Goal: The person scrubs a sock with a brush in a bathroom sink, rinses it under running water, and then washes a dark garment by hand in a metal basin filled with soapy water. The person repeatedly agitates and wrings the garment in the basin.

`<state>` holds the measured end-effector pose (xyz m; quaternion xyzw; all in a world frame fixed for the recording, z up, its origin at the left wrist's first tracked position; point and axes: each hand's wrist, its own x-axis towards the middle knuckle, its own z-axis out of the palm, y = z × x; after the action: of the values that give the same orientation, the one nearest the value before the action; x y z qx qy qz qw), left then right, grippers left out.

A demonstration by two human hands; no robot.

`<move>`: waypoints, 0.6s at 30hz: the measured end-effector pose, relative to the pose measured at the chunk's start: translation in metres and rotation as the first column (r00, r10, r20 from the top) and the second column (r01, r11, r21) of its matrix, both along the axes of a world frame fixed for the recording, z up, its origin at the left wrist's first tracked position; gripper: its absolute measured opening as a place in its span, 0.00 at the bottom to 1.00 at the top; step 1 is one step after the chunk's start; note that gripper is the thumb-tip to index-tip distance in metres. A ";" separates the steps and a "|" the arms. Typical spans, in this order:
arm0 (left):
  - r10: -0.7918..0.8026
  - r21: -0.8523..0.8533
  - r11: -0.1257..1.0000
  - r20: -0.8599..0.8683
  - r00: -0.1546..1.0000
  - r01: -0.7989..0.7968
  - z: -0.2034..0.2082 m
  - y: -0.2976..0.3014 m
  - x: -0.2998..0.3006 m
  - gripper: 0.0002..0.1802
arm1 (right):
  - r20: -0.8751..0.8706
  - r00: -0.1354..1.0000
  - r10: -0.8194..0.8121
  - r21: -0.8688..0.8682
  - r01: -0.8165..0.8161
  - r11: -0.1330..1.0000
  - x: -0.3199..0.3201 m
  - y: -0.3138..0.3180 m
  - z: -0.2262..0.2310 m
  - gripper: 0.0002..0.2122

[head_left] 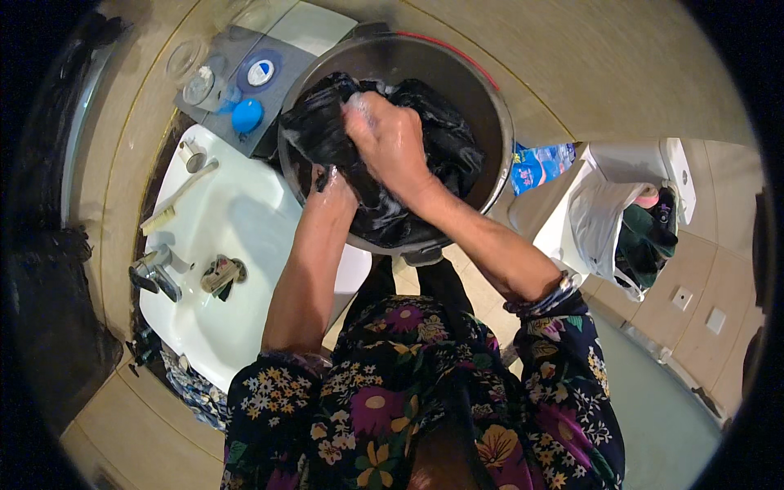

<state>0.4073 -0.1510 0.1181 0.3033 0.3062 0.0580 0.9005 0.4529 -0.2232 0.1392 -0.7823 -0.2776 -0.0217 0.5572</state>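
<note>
Jutting over the sink [255, 200]: tap [155, 269], with brush [158, 218] along the rim and, farther right, blue lid [247, 116] on a grey ledge [282, 59]. Then left hand [335, 186], wet, at the near left part of the black cloth [314, 126], fingers mostly lost among folds; no telling whether gripping or just pressing. Cloth bunched inside the round tub [483, 118]. Right hand [390, 140] closed in a fist on the upper folds, foam [357, 103] by the knuckles. Likely heavy with water, soft, limp, slippery from soap, hardly fragile; best gathered in thick bunches, hands well apart, rather than pinched by one wet edge. Past the tub, blue packet [537, 166]; farthest right, white bag [599, 219] holding dark fabric [639, 245].
</note>
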 end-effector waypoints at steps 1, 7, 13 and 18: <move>-0.131 0.189 0.974 0.007 0.991 0.127 -0.003 0.002 0.000 0.20 | 0.066 0.995 -0.077 -0.153 0.086 0.984 0.012 -0.002 -0.006 0.08; -0.044 -0.121 0.990 0.206 0.978 0.070 0.010 0.014 -0.010 0.21 | 0.041 0.996 0.075 -0.314 -0.058 0.948 0.056 -0.017 -0.012 0.13; -0.240 0.530 0.846 0.292 0.926 0.053 -0.001 0.031 -0.020 0.19 | -0.648 0.601 0.467 0.307 -0.355 0.883 0.041 -0.026 -0.017 0.31; -0.006 0.052 0.999 0.065 0.998 0.002 0.016 0.037 -0.017 0.21 | -0.777 0.548 0.311 0.311 -0.095 0.946 0.036 -0.040 0.007 0.23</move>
<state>0.3902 -0.1145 0.1338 0.3251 0.2747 0.0739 0.9019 0.4890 -0.2636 0.1462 -0.5946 -0.0737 0.3740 0.7079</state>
